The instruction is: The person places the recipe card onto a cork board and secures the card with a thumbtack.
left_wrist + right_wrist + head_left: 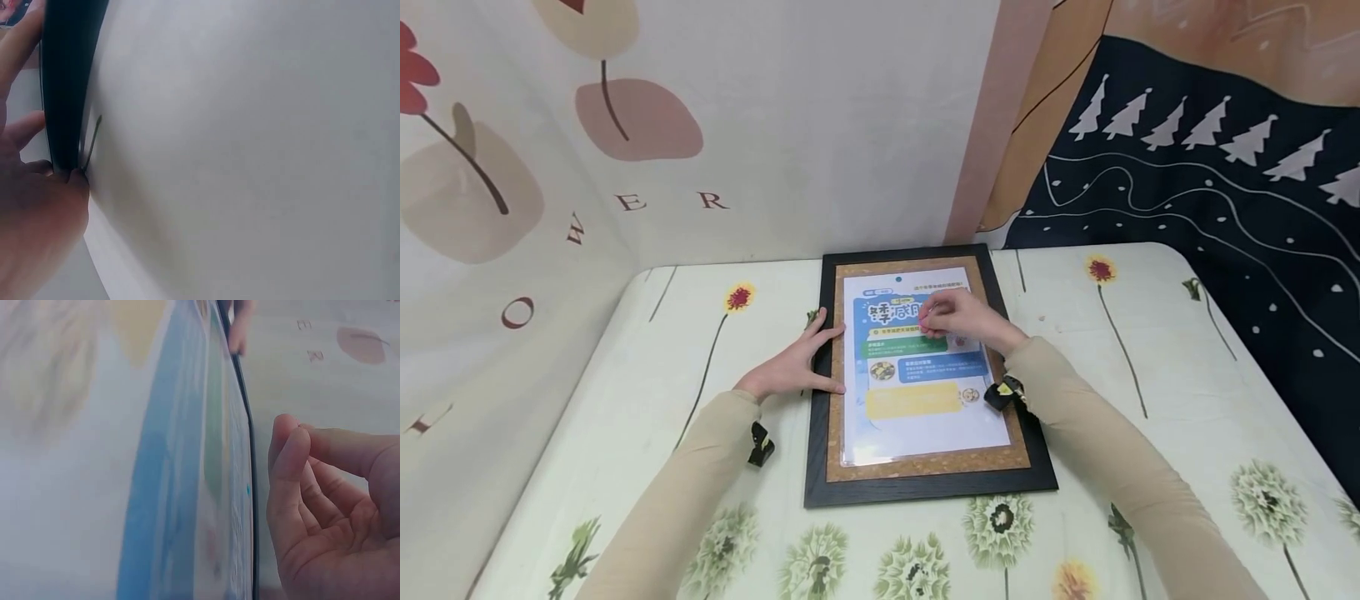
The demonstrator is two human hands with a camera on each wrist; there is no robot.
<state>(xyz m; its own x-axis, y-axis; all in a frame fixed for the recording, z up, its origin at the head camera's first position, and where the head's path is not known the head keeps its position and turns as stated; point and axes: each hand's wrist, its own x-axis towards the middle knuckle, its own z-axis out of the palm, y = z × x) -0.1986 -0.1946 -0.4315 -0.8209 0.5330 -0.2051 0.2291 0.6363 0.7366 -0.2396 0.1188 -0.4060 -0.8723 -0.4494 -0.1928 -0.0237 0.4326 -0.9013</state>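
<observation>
Corkboard [925, 487] lies on the worktop [1180, 425], bearing a printed sheet [917, 375]; we count one of each. The left hand [793, 362] spreads its fingers over the board's left edge; the right hand [966, 320], above the sheet, pinches one small pink object [923, 330].

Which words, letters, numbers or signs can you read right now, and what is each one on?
"O W E R": dark letters on the hanging cloth; a slanted mark further left may be "L".
Large Chinese title on the poster: partly hidden by the right hand, so not readable in full.
Smaller Chinese lines on the poster: too small or blurred to read.
</observation>
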